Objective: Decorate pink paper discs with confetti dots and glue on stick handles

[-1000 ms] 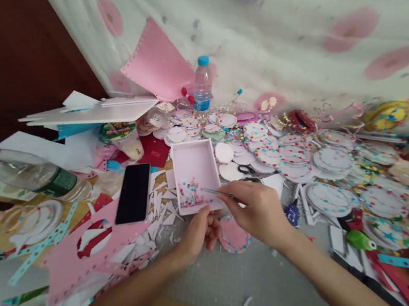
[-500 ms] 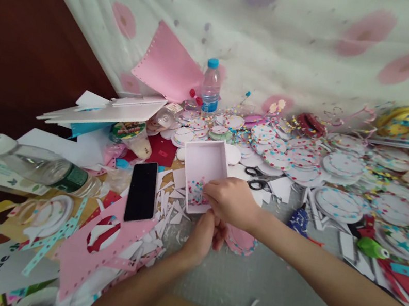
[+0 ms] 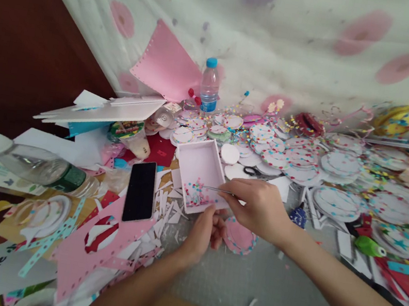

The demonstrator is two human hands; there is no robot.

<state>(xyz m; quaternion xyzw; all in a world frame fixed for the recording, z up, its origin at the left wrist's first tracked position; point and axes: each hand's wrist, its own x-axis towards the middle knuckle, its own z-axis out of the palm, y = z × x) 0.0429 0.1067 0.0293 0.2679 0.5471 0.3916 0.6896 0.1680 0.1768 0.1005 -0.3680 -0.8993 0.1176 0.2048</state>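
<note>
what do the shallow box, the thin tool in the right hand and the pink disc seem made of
Shallow box: likely pale card, matte, judging by its thin, straight walls; plastic is possible. Thin tool in the right hand: probably metal, from its slender grey shaft with a slight sheen. Pink disc: perhaps paper or thin foam, matte, since its flat face shows no glare.

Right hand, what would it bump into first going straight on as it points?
The thin metal tool in the right hand would likely meet the small colored pieces in the white box first; height is unclear, so it may pass above.
</note>
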